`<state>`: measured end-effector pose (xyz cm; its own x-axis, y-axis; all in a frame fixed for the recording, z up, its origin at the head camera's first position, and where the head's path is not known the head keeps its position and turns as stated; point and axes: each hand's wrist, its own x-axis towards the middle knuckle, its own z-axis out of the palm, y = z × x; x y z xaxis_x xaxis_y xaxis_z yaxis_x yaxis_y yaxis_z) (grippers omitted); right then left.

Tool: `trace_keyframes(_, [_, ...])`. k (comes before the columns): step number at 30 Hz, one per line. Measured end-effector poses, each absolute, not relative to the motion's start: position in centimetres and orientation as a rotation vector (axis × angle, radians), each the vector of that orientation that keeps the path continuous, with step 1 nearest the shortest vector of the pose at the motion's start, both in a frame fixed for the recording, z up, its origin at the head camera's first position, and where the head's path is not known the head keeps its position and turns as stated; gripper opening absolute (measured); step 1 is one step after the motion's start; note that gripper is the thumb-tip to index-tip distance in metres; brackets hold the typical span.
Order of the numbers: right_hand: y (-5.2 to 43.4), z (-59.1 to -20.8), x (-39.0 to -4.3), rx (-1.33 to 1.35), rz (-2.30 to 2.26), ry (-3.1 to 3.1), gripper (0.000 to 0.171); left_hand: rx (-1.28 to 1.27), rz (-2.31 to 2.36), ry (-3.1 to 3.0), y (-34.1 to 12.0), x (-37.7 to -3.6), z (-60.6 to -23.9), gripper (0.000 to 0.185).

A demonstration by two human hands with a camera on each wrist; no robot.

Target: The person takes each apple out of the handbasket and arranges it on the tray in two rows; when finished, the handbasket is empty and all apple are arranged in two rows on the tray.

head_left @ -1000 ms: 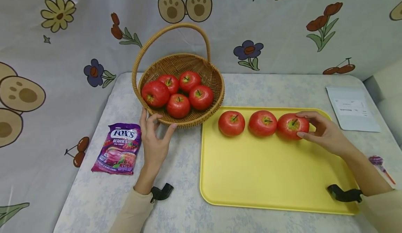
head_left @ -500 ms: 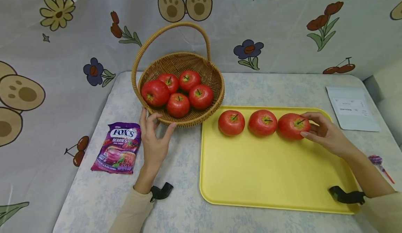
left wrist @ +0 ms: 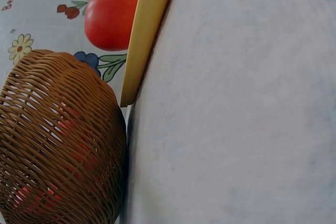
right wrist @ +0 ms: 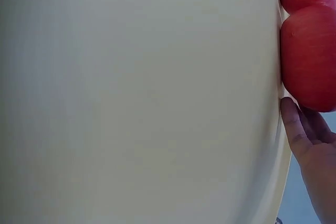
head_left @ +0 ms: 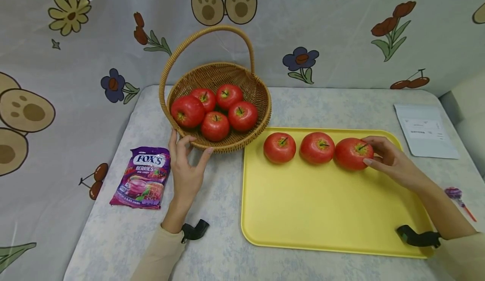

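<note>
In the head view my left hand [head_left: 188, 175] holds the near rim of a round wicker basket [head_left: 261, 123] with a tall arched handle; its fingers bend at the rim and the thumb lies against the outer side. Several red apples [head_left: 215, 126] sit inside. My right hand [head_left: 394, 163] grips the right side of a red apple [head_left: 348, 154] on a yellow tray [head_left: 322, 213], thumb in front and fingers behind. This apple's stem leans right, and its left side meets the middle apple [head_left: 316, 148]. Another apple [head_left: 279, 148] is farther left. The right wrist view shows the right thumb [right wrist: 294, 124] against the apple [right wrist: 310, 59].
A purple candy bag [head_left: 143, 177] lies left of the left hand. Beyond the tray's right side are a silver pouch [head_left: 426, 131] and a lollipop [head_left: 456, 196]. A printed cloth [head_left: 341, 32] hangs behind the table [head_left: 212, 251].
The gripped apple has tilted, its stem swinging to the right, and my right hand has shifted slightly right with it. My left hand and the basket stay where they were.
</note>
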<state>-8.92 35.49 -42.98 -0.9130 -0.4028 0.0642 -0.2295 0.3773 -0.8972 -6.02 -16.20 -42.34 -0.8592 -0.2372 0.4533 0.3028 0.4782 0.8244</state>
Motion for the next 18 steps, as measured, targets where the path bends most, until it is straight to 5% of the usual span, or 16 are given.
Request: trace_keyframes(18, [28.4, -35.2, -12.7, -0.9, -1.295, 2.793, 0.081, -0.061, -1.402, -2.188, -15.0, -5.3, -39.7, 0.04])
